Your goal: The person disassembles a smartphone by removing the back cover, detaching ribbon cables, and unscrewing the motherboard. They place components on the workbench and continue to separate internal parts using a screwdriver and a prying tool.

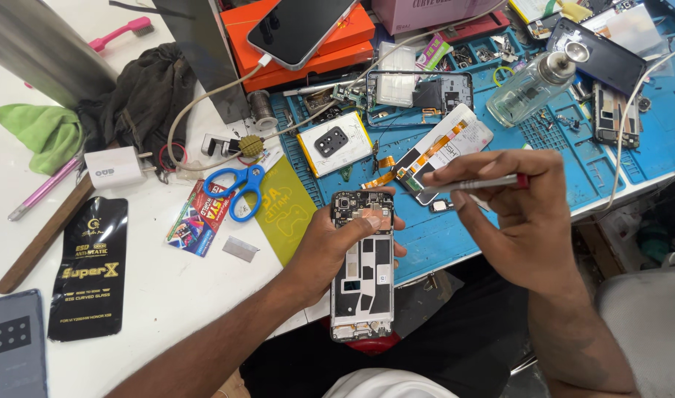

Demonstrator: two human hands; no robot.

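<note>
Your left hand (330, 247) wraps around an opened phone (362, 265), back cover off, held upright over the near edge of the worktop (175, 287), with your thumb pressed on the upper part near the camera module. Your right hand (525, 221) is closed around a thin metal tool (479, 183) with a red end, held level, its tip pointing toward the phone and stopping just short of its top right corner. Just beyond your right hand, on the blue mat (573, 158), lies a white part with orange flex cables (433, 155), and farther out a glass bottle (533, 87) rests tilted. Beyond your left hand sits a yellow-edged battery (335, 142) with a black camera cover on it, and past that another stripped phone frame (418, 94). To the outer side of your left hand lie blue scissors (238, 188), a yellow sheet (286, 210), a white charger (115, 168) and a black screen-protector packet (89, 267). A phone on orange boxes (297, 33) sits at the far edge.
</note>
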